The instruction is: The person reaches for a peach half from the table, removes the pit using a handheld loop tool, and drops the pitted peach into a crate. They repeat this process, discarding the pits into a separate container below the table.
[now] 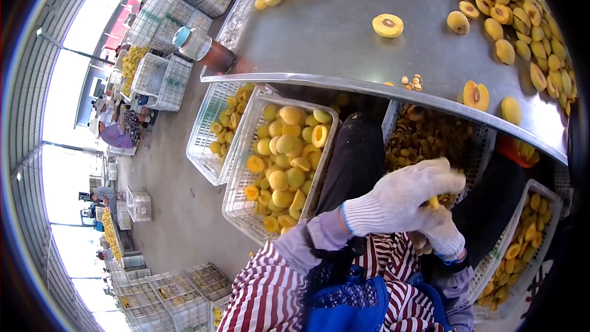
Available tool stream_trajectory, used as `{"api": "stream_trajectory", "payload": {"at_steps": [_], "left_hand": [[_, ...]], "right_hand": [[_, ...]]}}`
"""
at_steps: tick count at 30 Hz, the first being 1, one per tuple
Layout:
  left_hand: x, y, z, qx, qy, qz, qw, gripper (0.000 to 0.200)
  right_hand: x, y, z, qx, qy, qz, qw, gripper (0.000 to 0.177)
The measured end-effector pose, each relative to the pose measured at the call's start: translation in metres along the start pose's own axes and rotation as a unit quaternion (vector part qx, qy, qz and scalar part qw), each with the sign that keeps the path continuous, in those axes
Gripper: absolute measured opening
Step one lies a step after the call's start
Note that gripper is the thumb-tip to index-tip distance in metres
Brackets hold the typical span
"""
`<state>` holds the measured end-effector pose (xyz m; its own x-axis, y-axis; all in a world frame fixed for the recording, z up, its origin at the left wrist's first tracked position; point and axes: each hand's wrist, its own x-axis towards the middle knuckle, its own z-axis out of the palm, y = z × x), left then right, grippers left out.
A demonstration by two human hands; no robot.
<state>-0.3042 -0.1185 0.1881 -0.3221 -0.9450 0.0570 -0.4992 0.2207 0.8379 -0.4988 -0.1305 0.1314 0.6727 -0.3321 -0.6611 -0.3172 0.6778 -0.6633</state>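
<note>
White-gloved left hand (399, 200), right hand (444, 238) clasp fruit (434, 201) below table edge (393, 95).

White knit gloves with blue-edged cuffs covered left grip (399, 200) and right grip (444, 238). Grey sleeve covers (301, 243) overlaid red-and-white striped shirt (270, 295), lower centre of frame. Blue apron (347, 307) had dark straps.
</note>
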Motion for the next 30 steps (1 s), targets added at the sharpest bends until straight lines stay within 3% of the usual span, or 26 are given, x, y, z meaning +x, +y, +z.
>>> {"api": "stream_trajectory", "payload": {"at_steps": [1,3,4,5,7,8,9,11,13,14,15,16,17,20,23,25,27,29,30], "left_hand": [[0.011,0.003,-0.001,0.026,-0.112,-0.065,0.991,0.047],[0.020,0.011,-0.003,0.099,-0.082,-0.021,0.991,0.039],[0.024,0.013,-0.003,0.132,-0.070,0.004,0.989,0.034],[0.023,0.011,0.002,0.017,0.011,0.026,0.999,0.037],[0.016,0.002,0.008,-0.221,0.158,0.058,0.961,0.042],[0.021,-0.006,-0.006,-0.016,0.174,0.075,0.982,0.047],[0.028,-0.013,-0.023,0.191,0.188,0.094,0.959,0.052],[0.023,-0.021,-0.019,0.290,0.218,0.015,0.932,0.059],[0.018,-0.014,-0.016,0.083,0.151,0.035,0.985,0.057],[0.017,-0.007,-0.011,-0.040,0.083,-0.034,0.995,0.051],[0.018,-0.003,-0.007,-0.158,0.013,-0.101,0.982,0.045],[0.018,-0.006,-0.004,-0.198,-0.025,-0.093,0.975,0.033],[0.023,-0.003,-0.001,-0.200,-0.024,-0.123,0.972,0.029],[0.030,-0.005,-0.006,-0.101,-0.015,-0.095,0.990,0.021],[0.050,0.012,-0.017,-0.045,-0.063,-0.183,0.980,0.021],[0.070,0.018,-0.036,-0.141,-0.156,-0.217,0.953,0.032],[0.092,0.008,-0.049,-0.184,-0.103,-0.156,0.965,0.037],[0.126,-0.006,-0.053,0.079,-0.023,-0.119,0.989,0.044],[0.142,-0.013,-0.045,0.103,-0.004,-0.085,0.991,0.047]], "right_hand": [[0.001,-0.002,0.005,-0.021,0.025,0.007,0.999,0.033],[0.001,-0.007,0.012,-0.054,0.084,0.021,0.995,0.032],[0.005,-0.001,0.006,-0.025,0.038,0.038,0.998,0.031],[0.004,0.001,0.003,-0.014,0.021,0.022,0.999,0.030],[0.003,-0.008,0.003,0.009,-0.005,-0.012,1.000,0.028],[0.000,-0.020,0.008,0.028,0.043,-0.016,0.999,0.029],[0.005,-0.012,-0.001,0.047,0.052,-0.039,0.997,0.032],[-0.004,-0.024,-0.010,0.080,0.039,0.001,0.996,0.032],[-0.004,-0.021,-0.012,0.154,-0.036,-0.028,0.987,0.031],[-0.011,-0.030,-0.010,0.091,-0.021,-0.003,0.996,0.034],[-0.006,-0.023,-0.013,0.160,-0.082,-0.045,0.983,0.031],[-0.007,-0.020,-0.017,0.189,-0.096,-0.028,0.977,0.031],[-0.007,-0.021,-0.021,0.216,-0.111,-0.011,0.970,0.030],[-0.008,-0.021,-0.012,0.124,0.096,-0.149,0.976,0.038],[-0.010,-0.023,-0.010,0.109,0.156,-0.151,0.970,0.040],[-0.012,-0.019,-0.019,0.137,0.144,-0.175,0.964,0.035],[-0.015,-0.021,-0.025,0.211,0.143,-0.172,0.951,0.031],[-0.010,-0.012,-0.032,0.276,0.115,-0.241,0.923,0.028],[-0.013,-0.015,-0.034,0.278,0.111,-0.214,0.930,0.028]]}}
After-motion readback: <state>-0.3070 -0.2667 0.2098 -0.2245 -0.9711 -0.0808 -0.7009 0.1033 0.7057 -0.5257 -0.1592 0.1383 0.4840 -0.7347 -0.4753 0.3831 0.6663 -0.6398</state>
